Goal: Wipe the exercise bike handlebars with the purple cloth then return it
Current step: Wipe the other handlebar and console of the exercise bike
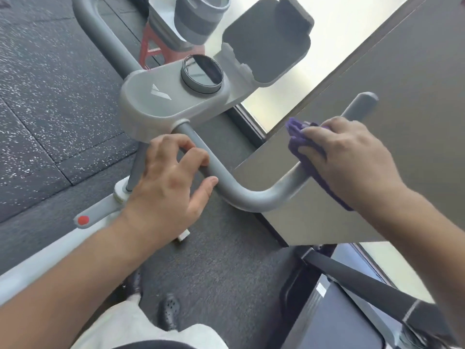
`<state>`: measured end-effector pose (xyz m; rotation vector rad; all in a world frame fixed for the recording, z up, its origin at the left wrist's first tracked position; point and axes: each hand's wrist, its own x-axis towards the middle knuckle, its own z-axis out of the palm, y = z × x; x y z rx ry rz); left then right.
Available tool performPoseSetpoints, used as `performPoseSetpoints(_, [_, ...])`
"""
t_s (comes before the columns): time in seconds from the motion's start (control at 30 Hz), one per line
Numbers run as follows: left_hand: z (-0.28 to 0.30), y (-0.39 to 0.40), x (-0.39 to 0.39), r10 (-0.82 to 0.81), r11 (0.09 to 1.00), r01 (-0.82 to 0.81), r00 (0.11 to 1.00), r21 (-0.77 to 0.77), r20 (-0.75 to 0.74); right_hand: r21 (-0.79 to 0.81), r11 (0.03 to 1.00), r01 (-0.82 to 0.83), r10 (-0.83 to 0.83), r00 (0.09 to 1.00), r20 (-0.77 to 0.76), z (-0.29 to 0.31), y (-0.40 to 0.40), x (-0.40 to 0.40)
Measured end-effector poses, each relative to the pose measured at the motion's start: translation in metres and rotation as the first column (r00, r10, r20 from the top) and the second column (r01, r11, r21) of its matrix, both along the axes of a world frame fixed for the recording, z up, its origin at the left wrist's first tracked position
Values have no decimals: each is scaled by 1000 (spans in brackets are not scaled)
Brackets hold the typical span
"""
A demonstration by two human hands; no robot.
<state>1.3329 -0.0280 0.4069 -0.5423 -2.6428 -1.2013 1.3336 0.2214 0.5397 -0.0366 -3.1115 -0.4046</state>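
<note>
The exercise bike's grey handlebar curves from the console out to both sides. My right hand presses the purple cloth around the right arm of the bar, below its rounded end. The cloth wraps the tube and hangs under my palm. My left hand rests on the bar just below the console, fingers curled over the tube and thumb beneath it. The left arm of the handlebar runs up to the top left, untouched.
A round display and a phone holder sit on the console. A grey wall panel stands right behind the right bar. A red stool is beyond the bike. Dark speckled floor mats lie left; a treadmill is lower right.
</note>
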Motion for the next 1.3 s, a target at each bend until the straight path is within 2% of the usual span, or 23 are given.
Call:
performPoseSetpoints(0.07, [2, 5, 8, 31, 1000, -31, 999, -1, 17, -57, 997, -47, 47, 999, -8, -14, -12, 13])
performPoseSetpoints(0.13, [3, 11, 19, 59, 998, -59, 997, 5, 53, -215, 967, -134, 133, 991, -20, -23, -26, 22])
performPoseSetpoints(0.2, [4, 18, 34, 75, 997, -78, 992, 20, 103, -367, 903, -222, 218, 974, -52, -34, -41, 35])
performPoseSetpoints(0.27, [5, 25, 53, 79, 994, -91, 981, 59, 176, -541, 805, -241, 222, 970, -102, -44, -54, 48])
performPoseSetpoints(0.37, [1, 31, 87, 63, 978, -117, 956, 174, 288, -874, 471, -116, 188, 982, -29, -64, -67, 73])
performPoseSetpoints(0.47, [-12, 25, 122, 75, 932, -208, 912, 297, 403, -981, 186, 60, 166, 982, 92, -94, -78, 103])
performPoseSetpoints(0.5, [-17, 17, 139, 73, 893, -277, 866, 355, 494, -987, 66, 145, 167, 974, 154, -106, -85, 115])
performPoseSetpoints(0.57, [-25, 8, 161, -65, 751, -415, 728, 514, 683, -940, -158, 302, 148, 949, 280, -123, -91, 127])
performPoseSetpoints(0.6, [-30, 2, 176, -144, 668, -485, 661, 565, 737, -901, -232, 366, 166, 928, 334, -130, -96, 134])
performPoseSetpoints(0.67, [-38, -10, 207, -269, 528, -551, 613, 646, 743, -835, -299, 462, 241, 883, 403, -142, -110, 151])
performPoseSetpoints(0.7, [-40, -14, 221, -300, 471, -571, 613, 672, 731, -815, -298, 497, 291, 861, 418, -148, -117, 160])
performPoseSetpoints(0.73, [-43, -18, 235, -294, 429, -597, 617, 678, 730, -818, -257, 515, 344, 840, 420, -153, -124, 169])
performPoseSetpoints(0.83, [-50, -33, 269, -193, 325, -689, 623, 648, 758, -867, -47, 496, 465, 779, 420, -166, -149, 190])
performPoseSetpoints(0.97, [-53, -59, 316, -119, 183, -764, 607, 618, 786, -857, 78, 510, 616, 651, 443, -176, -188, 221])
performPoseSetpoints(1.1, [-59, -87, 359, -32, 65, -810, 583, 583, 812, -838, 165, 520, 666, 568, 484, -183, -229, 256])
performPoseSetpoints(1.2, [-66, -117, 399, 81, -110, -831, 539, 545, 838, -762, 233, 605, 659, 478, 581, -188, -265, 289])
performPoseSetpoints(1.3, [-71, -154, 442, 167, -259, -803, 510, 537, 844, -685, 320, 654, 682, 343, 646, -188, -300, 327])
